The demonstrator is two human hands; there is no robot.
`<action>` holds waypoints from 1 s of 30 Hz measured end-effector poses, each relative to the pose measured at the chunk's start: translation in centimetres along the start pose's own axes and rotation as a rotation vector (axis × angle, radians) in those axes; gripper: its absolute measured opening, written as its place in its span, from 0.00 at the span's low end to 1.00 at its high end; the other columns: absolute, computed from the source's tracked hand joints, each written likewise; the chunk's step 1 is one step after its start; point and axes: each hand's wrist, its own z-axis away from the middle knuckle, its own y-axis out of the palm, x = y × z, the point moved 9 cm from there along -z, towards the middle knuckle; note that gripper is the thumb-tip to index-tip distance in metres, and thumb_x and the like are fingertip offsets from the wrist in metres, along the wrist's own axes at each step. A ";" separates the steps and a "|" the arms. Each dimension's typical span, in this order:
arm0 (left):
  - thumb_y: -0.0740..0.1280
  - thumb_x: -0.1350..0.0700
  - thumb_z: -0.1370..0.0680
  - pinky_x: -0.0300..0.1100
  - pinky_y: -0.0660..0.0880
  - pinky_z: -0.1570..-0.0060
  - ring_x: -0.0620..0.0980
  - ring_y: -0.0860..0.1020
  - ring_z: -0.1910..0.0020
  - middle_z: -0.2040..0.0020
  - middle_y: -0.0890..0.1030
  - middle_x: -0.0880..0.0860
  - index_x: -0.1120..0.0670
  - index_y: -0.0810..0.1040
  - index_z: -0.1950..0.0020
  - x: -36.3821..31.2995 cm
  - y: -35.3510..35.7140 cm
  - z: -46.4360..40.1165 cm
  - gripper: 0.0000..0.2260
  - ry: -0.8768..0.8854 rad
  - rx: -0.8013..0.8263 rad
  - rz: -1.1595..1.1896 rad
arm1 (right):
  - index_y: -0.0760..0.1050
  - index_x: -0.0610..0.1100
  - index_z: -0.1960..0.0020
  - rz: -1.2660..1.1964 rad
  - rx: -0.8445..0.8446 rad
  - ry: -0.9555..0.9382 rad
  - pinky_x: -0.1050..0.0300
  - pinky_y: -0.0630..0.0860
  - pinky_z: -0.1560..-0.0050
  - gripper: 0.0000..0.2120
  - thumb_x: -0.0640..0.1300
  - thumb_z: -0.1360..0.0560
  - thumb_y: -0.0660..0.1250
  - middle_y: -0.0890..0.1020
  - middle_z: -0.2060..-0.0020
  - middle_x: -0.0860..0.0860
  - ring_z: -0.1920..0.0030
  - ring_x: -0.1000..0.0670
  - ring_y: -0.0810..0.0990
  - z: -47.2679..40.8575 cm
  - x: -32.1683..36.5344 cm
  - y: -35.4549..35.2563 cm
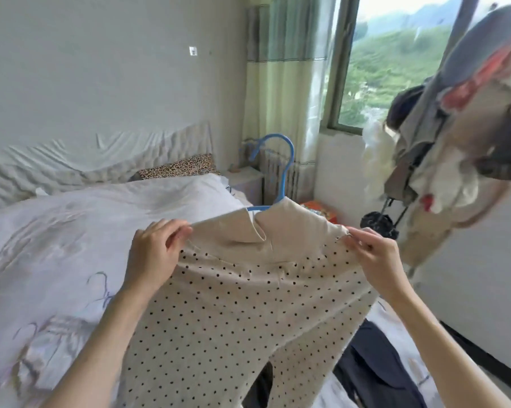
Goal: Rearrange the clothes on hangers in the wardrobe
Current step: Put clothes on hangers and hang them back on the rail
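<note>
A beige garment with black polka dots (233, 307) hangs on a blue plastic hanger (283, 169) in front of me, above the bed. Its plain beige collar folds over the hanger's bar, and only the hook and a short piece of the bar show. My left hand (154, 248) pinches the garment's left shoulder. My right hand (375, 254) pinches the right shoulder. The lower part of the garment drapes down between my forearms.
A bed with a white patterned quilt (57, 245) fills the left. Dark clothes (378, 369) lie on the bed at the lower right. A rack crowded with hanging clothes (454, 136) stands at the right, beside a window (395, 60) and curtain (280, 98).
</note>
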 end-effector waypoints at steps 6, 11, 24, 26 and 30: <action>0.66 0.56 0.24 0.53 0.74 0.57 0.57 0.79 0.58 0.57 0.83 0.55 0.59 0.81 0.52 -12.1 5.1 -4.2 0.08 0.082 -0.040 0.271 | 0.77 0.61 0.58 0.142 -0.307 -0.002 0.51 0.74 0.48 0.14 0.40 0.28 0.70 0.80 0.58 0.59 0.55 0.54 0.78 3.1 1.8 -15.8; 0.66 0.55 0.23 0.56 0.74 0.52 0.56 0.78 0.56 0.55 0.82 0.54 0.57 0.81 0.51 -21.0 10.3 -5.9 0.08 0.102 0.057 0.543 | 0.81 0.48 0.54 0.327 -0.610 -0.012 0.67 0.74 0.55 0.06 0.39 0.29 0.71 0.82 0.60 0.55 0.60 0.62 0.78 9.1 4.5 -27.5; 0.67 0.57 0.24 0.61 0.71 0.46 0.58 0.77 0.54 0.58 0.78 0.50 0.58 0.81 0.49 -43.7 18.5 1.7 0.07 0.302 0.395 0.988 | 0.82 0.45 0.51 0.952 -1.018 0.199 0.57 0.71 0.41 0.21 0.59 0.25 0.58 0.80 0.52 0.57 0.48 0.54 0.76 32.7 8.4 -40.0; 0.67 0.58 0.24 0.57 0.71 0.45 0.56 0.76 0.53 0.59 0.76 0.47 0.59 0.82 0.50 -46.9 18.1 3.4 0.07 0.354 0.449 1.068 | 0.81 0.43 0.51 1.017 -1.093 0.261 0.51 0.69 0.42 0.29 0.65 0.26 0.52 0.78 0.54 0.57 0.49 0.55 0.73 35.3 9.1 -41.2; 0.68 0.59 0.25 0.53 0.71 0.47 0.52 0.75 0.56 0.59 0.81 0.47 0.57 0.82 0.51 -52.6 18.0 6.3 0.05 0.412 0.525 1.178 | 0.76 0.44 0.44 1.117 -1.105 0.356 0.56 0.67 0.46 0.32 0.68 0.27 0.50 0.76 0.53 0.54 0.51 0.54 0.71 38.5 10.2 -44.1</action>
